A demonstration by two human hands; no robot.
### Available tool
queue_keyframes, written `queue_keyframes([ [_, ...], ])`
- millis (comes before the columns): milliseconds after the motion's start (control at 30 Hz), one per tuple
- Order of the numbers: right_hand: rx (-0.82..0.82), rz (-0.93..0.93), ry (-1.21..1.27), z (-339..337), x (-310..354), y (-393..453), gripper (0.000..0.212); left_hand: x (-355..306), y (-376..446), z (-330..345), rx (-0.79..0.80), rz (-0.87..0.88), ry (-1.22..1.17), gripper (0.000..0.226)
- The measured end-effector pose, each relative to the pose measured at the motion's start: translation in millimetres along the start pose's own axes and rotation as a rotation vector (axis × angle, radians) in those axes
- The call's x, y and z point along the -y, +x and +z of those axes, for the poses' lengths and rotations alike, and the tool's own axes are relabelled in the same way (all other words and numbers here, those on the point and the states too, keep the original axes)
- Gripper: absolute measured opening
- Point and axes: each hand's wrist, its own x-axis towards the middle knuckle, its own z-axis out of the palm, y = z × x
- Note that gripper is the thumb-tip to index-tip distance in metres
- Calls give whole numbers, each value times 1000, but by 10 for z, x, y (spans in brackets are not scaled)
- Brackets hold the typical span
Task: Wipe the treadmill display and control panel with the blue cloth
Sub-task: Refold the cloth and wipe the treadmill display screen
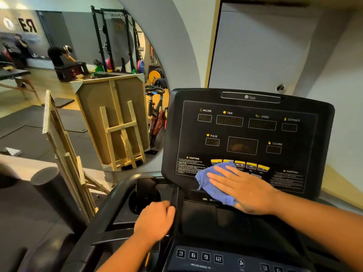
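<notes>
Two hands share the job: the right hand [243,188], fingers spread flat, presses the blue cloth [213,182] against the treadmill display [243,134] by its yellow buttons [251,165], while the left hand [155,220] grips the console edge [175,195], seemingly for balance.

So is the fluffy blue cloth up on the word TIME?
No, the right hand presses the fluffy blue cloth low on the black treadmill panel, by the yellow buttons.

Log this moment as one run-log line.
right hand: flat, presses blue cloth on display lower edge | left hand: grips console frame | upper display: unwiped
</notes>
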Motion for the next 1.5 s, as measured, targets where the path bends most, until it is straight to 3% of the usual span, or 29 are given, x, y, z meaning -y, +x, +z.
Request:
queue_keyframes([
  [267,-89,-44,51,-114,361,827,68,-3,15,35,-4,-13,18,39],
  [467,-166,86,4,56,41,163,76,10,8,15,-8,3,16,36],
  [600,-377,463,-4,-214,-413,250,74,8,-2,17,-16,3,9,36],
  [700,-422,712,60,-417,-446,596,76,8,10,18,-14,-10,8,36],
  [767,-404,680,31,-310,-212,668,78,0,11,21,-12,-9,5,36],
  [900,-211,242,-128,169,297,253,80,-6,18,20,-20,-23,44,37],
  [967,-199,97,-137,222,231,102,83,-12,18,14,-19,-26,50,37],
  [1033,-215,134,-104,109,7,163,86,-17,11,12,-16,-24,40,37],
  [1167,-405,539,-16,-484,-518,649,82,-25,12,6,-15,-30,28,37],
  [1267,-467,745,54,-625,-439,954,76,-37,8,-4,-12,-32,39,38],
  [1333,-448,691,13,-516,-195,1057,77,-38,8,-8,-4,-39,29,37],
  [1400,-392,504,-49,-398,-62,1059,79,-40,13,-5,-5,-34,31,37],
  [1500,-361,352,-105,-476,-337,913,79,-46,10,2,-10,-32,36,37],
])
